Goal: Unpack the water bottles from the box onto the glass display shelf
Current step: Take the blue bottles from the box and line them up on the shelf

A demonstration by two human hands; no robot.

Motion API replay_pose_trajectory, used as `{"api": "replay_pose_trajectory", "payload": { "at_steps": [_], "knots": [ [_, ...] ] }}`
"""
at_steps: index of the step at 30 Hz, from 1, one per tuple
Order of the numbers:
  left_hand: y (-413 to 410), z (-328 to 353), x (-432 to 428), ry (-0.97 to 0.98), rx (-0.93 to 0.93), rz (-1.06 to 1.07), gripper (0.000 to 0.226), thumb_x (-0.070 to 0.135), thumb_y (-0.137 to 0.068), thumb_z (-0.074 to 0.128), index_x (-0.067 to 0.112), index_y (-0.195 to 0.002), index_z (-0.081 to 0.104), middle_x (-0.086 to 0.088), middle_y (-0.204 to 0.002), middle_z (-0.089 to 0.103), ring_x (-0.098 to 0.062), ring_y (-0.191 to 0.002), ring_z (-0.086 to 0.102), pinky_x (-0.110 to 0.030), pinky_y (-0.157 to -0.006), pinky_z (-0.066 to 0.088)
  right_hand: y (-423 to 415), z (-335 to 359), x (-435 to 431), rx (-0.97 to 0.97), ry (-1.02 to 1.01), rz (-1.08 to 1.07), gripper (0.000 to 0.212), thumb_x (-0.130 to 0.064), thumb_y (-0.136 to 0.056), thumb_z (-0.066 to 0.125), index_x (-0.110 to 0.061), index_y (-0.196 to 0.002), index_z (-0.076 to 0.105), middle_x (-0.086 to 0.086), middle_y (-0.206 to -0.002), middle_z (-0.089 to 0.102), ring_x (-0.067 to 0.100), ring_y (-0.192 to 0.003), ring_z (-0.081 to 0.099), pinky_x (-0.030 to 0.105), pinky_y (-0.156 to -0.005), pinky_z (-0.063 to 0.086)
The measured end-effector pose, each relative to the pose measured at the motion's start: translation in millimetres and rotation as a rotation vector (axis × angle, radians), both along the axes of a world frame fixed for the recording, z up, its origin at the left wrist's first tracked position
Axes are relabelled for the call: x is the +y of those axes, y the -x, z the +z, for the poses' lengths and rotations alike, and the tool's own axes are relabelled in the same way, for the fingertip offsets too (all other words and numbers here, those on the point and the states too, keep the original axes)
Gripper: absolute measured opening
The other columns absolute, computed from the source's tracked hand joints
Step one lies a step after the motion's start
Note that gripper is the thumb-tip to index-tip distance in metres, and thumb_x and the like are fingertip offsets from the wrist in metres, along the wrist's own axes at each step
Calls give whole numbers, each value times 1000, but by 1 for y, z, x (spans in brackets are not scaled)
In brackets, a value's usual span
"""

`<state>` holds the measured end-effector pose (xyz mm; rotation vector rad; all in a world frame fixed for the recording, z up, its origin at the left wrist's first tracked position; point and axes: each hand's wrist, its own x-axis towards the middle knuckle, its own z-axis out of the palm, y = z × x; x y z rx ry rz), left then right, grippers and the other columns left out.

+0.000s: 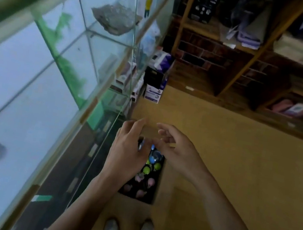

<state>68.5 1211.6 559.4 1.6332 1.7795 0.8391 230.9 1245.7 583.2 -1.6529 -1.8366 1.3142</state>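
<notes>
as left hand [129,148], right hand [177,151] hover over box [156,188] | glass shelf [31,84] beside

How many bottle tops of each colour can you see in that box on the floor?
Pink tops: 4
Green tops: 2
Blue tops: 1
Total: 7 showing. The picture is blurry, and the left hand covers part of the box.
</notes>
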Motion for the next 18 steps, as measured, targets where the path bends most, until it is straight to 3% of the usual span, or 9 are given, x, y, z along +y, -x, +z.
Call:
{"api": "replay_pose_trajectory", "payload": {
  "at_steps": [2, 6, 10, 13, 16, 18],
  "knots": [
    [-3, -21, 2, 47, -23, -26, 53, 30, -99, 59, 32, -148, 41, 4, -139, 46, -17, -128, 48, -33, -98, 45, -3, -23, 1, 5, 44, -36, 49, -48, -99, 62, -39, -146, 50, -18, -132, 55, -7, -115, 54, 23, -96, 51],
    [-9, -73, 6, 144, -70, -50, 51, 31, -100, 58, 34, -148, 41, 4, -135, 47, -18, -124, 51, -42, -100, 51, -8, -73, 4, 3, 103, -80, 47, -43, -101, 61, -39, -146, 50, -19, -132, 55, -6, -115, 56, 17, -91, 47],
    [-17, -138, 10, 258, -58, -57, 55, 34, -100, 56, 35, -150, 36, 4, -138, 46, -19, -127, 50, -43, -100, 50, -17, -137, 7, 21, 173, -116, 46, -39, -102, 61, -36, -147, 50, -16, -133, 55, -3, -116, 56, 15, -87, 48],
    [-24, -189, 13, 333, -65, -69, 55, 39, -98, 57, 39, -148, 34, 5, -132, 47, -22, -115, 58, -45, -93, 55, -25, -190, 6, 44, 237, -143, 48, -37, -102, 61, -34, -148, 49, -14, -134, 55, 0, -116, 58, 12, -78, 48],
    [-34, -242, 18, 359, -58, -82, 55, 36, -98, 59, 40, -146, 34, 4, -128, 47, -21, -113, 58, -42, -91, 55, -33, -247, 5, 101, 303, -194, 49, -27, -101, 63, -28, -148, 50, -7, -133, 56, -7, -99, 62, 9, -63, 52],
    [-39, -276, 21, 359, -36, -86, 57, 32, -98, 60, 36, -149, 35, 3, -127, 48, -18, -114, 55, -37, -89, 52, -40, -287, 4, 100, 315, -216, 48, -26, -101, 64, -29, -147, 52, -10, -130, 57, -14, -93, 62, 7, -65, 51]
  ]
}}
